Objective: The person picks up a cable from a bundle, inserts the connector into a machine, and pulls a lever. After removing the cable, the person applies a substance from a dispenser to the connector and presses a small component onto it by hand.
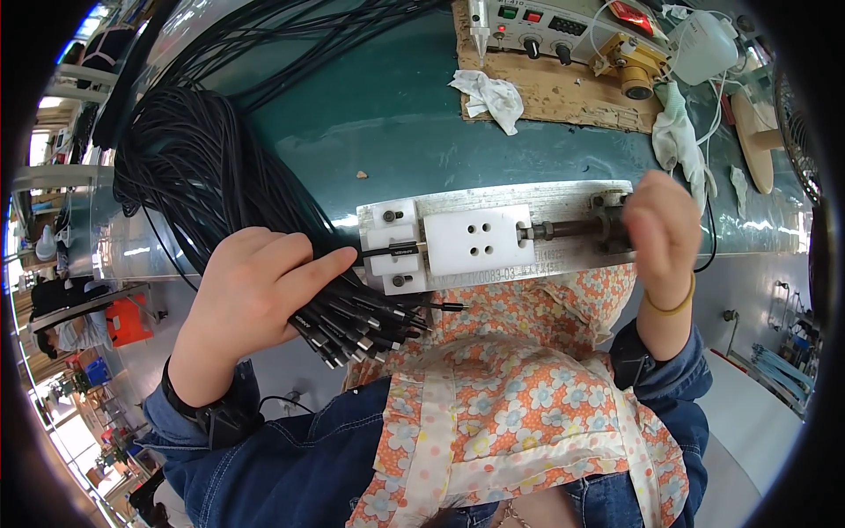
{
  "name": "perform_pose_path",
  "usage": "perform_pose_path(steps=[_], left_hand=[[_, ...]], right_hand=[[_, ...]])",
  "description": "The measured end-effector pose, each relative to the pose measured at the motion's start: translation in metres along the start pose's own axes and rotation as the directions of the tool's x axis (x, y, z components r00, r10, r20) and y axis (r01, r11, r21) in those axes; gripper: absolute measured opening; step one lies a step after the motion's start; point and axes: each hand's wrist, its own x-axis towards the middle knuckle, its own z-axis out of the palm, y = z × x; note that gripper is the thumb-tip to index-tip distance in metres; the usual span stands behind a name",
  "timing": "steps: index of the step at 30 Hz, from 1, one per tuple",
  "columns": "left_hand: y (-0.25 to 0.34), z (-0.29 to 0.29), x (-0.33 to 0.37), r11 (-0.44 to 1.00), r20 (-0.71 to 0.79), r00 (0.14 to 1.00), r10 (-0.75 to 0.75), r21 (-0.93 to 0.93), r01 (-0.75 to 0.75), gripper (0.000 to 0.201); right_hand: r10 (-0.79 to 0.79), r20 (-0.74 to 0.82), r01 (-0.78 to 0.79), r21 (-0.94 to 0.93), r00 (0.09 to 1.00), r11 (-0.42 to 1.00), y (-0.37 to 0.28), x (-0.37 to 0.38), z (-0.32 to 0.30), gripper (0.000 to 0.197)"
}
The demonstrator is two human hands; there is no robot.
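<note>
My left hand (264, 277) is closed on a black cable (374, 252), index finger stretched along it. The cable's connector (403, 249) lies in the slot of a small white block at the left of a metal fixture (563, 264). Just right of the connector is a larger white block (466, 239) with several holes, joined to a push clamp (572, 229) by a rod. At the clamp's right end, my right hand (660, 233) is curled and blurred; whatever its fingers hold is hidden. Several other connector ends (361, 330) hang below my left hand.
A large bundle of black cables (202, 150) covers the left of the green table (370, 132). Beyond the fixture are a crumpled white cloth (491, 97), a control box (554, 31) on a wooden board (554, 101), and a white glove (676, 132). A fan (797, 132) stands far right.
</note>
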Motion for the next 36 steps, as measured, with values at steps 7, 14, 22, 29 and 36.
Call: perform_pose_path(steps=[7, 14, 22, 29, 36], left_hand=[[-0.007, 0.003, 0.005, 0.943, -0.194, 0.976, 0.098, -0.294, -0.153, 0.039], [0.004, 0.03, 0.019, 0.962, -0.37, 0.911, 0.181, -0.128, -0.243, 0.038], [0.019, 0.02, 0.021, 0.999, -0.04, 0.999, -0.033, 0.021, 0.033, 0.053], [0.02, 0.021, 0.022, 0.999, 0.005, 0.999, -0.039, -0.016, 0.039, 0.055], [0.013, 0.033, 0.019, 0.99, -0.205, 0.971, 0.126, 0.087, -0.11, 0.043]], right_hand=[[0.239, -0.16, -0.15, 0.431, 0.958, 0.89, 0.008, -0.008, -0.013, 0.044], [0.281, -0.184, -0.176, 0.44, 0.942, 0.88, 0.008, -0.009, -0.009, 0.046], [0.537, -0.317, -0.045, 0.83, 0.782, 0.556, 0.023, -0.013, -0.029, 0.047], [0.541, -0.314, -0.06, 0.824, 0.78, 0.564, 0.026, -0.015, -0.031, 0.043], [0.544, -0.317, -0.06, 0.822, 0.777, 0.566, 0.025, -0.016, -0.03, 0.043]])
